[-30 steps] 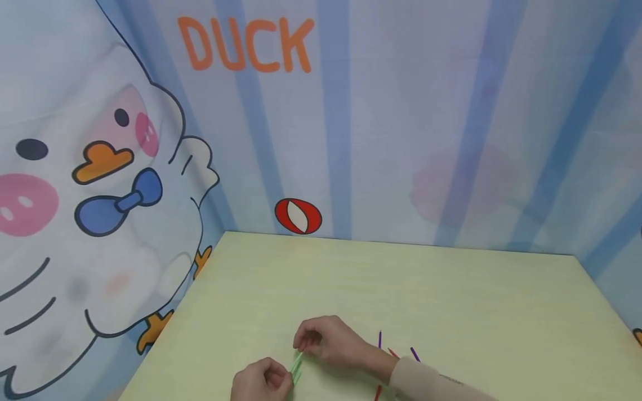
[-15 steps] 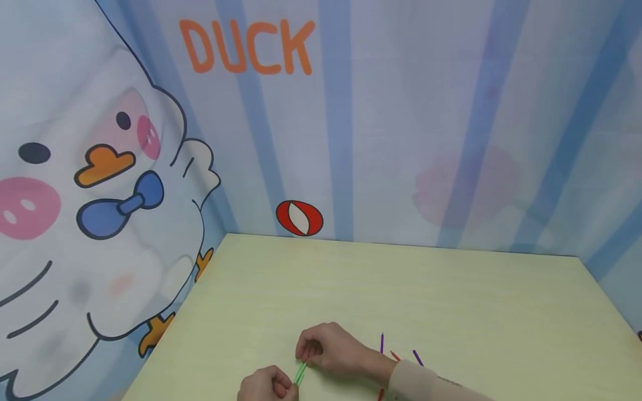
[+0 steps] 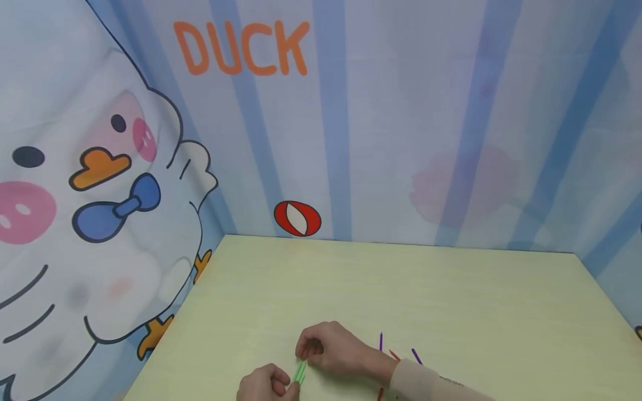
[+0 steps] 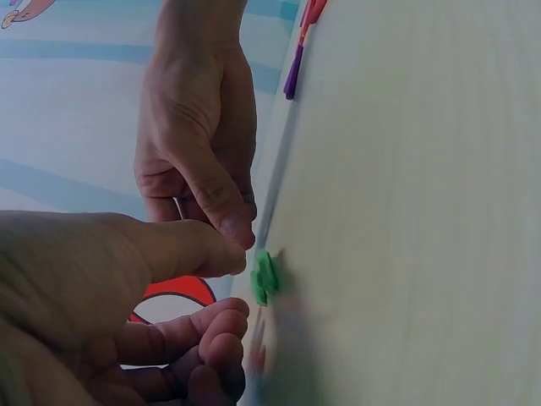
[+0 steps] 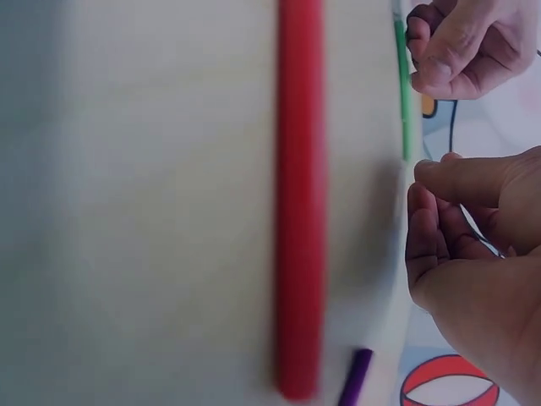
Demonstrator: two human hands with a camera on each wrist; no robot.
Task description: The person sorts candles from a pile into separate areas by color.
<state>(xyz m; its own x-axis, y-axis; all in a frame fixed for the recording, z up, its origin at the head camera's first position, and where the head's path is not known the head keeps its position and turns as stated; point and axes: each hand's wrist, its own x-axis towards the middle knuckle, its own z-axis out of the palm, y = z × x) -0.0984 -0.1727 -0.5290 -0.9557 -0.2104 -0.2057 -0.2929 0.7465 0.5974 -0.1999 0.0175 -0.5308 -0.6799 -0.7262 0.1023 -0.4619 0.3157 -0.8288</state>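
Several green sticks [image 3: 300, 372] lie side by side on the table between the two hands. My left hand [image 3: 266, 384] is at their near end; in the left wrist view its thumb [image 4: 224, 252] and fingers [image 4: 224, 326] stand apart, with the green sticks [image 4: 265, 277] just beyond the tips. At the far end is my right hand [image 3: 333, 351], its fingers bent and its fingertips right at the stick ends. In the right wrist view a green stick [image 5: 404, 93] runs from the left hand [image 5: 478, 42] down towards the right fingertips [image 5: 425, 172].
Under and beside the right forearm lie purple sticks [image 3: 381, 341] [image 3: 417, 356] and red sticks [image 3: 394, 355] [image 3: 380, 394]. A red stick [image 5: 302, 203] shows large in the right wrist view. Behind the pale yellow table [image 3: 426, 295] hangs a printed cloth [image 3: 386, 111] with a duck.
Both hands have shifted slightly down and to the right in the head view, along with the green sticks, which now lie more nearly side by side. Little has moved over the last half second.
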